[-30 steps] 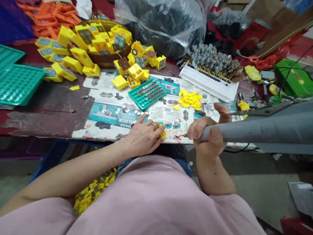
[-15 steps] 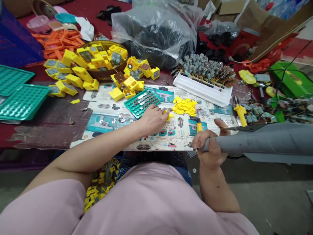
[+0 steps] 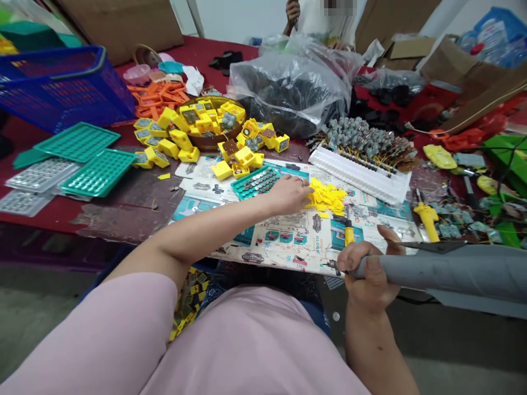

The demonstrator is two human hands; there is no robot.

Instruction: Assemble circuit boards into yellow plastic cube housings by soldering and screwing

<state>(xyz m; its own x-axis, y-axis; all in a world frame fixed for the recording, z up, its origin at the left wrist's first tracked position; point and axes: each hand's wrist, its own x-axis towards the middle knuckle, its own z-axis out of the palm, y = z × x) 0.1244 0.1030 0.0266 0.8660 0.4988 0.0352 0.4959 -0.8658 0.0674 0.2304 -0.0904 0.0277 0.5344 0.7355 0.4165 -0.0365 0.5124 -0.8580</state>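
Note:
My left hand (image 3: 290,195) reaches over the table, fingers stretched out and touching the left side of a heap of small yellow plastic pieces (image 3: 329,197). Its fingertips are partly hidden, and I see nothing held in them. Under and behind the wrist lies a green tray (image 3: 242,189) with round silver button cells in rows. My right hand (image 3: 368,269) is wrapped round the narrow end of a thick grey tube (image 3: 444,269) at the table's front edge. A dark flat blade-like part (image 3: 440,247) lies along the tube's top. Just beyond that hand stands a yellow-handled tool (image 3: 349,235).
Yellow block-shaped housings (image 3: 177,137) crowd around a full brown bowl (image 3: 206,141). A white foam strip (image 3: 358,178) holds wired grey parts. Green trays (image 3: 96,173) and a blue basket (image 3: 74,88) stand left. Behind is a plastic bag (image 3: 288,88); another person's hand (image 3: 293,11) shows beyond.
My left hand has moved right, from beside the green tray to the yellow heap. The view has tilted up and turned left; my right hand keeps its grip on the tube.

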